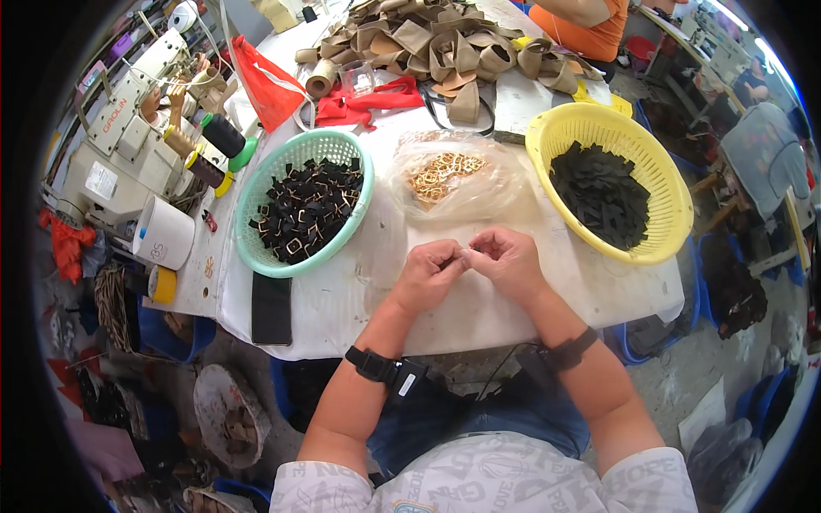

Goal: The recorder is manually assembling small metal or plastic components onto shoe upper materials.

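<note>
My left hand (429,272) and my right hand (506,261) meet over the near part of the white-covered table (342,312), fingertips pinched together. A small dark bit shows at the left fingers; what they hold is mostly hidden. Just beyond them lies a clear plastic bag (505,190) of gold-coloured metal buckles (449,175). On the left, a mint-green basket (245,231) holds black strap pieces fitted with gold buckles (304,209). To the right, a yellow basket (671,197) contains plain black strips (599,195).
A black phone (272,309) lies beside the green basket. Thread cones (224,135) and a sewing machine (111,158) stand at the left. Brown pieces (428,43) are heaped at the back, near red cloth (372,101). Another person (581,30) sits beyond the table. Blue bins (175,333) stand below.
</note>
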The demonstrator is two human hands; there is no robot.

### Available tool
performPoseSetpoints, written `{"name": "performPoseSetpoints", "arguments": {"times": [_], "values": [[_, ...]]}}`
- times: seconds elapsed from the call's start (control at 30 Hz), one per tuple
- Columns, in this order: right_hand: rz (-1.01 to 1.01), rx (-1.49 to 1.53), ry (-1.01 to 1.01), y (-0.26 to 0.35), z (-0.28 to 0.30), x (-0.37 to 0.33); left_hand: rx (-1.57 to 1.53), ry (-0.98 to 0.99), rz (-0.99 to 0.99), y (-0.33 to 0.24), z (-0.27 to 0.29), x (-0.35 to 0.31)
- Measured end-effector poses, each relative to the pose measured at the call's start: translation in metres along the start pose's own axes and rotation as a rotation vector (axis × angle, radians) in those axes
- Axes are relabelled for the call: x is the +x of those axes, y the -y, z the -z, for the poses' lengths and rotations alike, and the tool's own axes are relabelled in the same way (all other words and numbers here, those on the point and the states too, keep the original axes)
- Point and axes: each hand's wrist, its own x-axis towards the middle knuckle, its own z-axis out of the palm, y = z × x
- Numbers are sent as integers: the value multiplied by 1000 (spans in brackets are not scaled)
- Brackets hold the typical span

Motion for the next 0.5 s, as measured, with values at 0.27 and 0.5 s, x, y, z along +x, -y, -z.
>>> {"name": "performPoseSetpoints", "arguments": {"times": [0.27,0.5], "values": [[-40,129,123,-2,3,-1,30,3,-31,1,5,2],[-37,345,218,-3,3,1,88,-47,-47,0,4,4]]}}
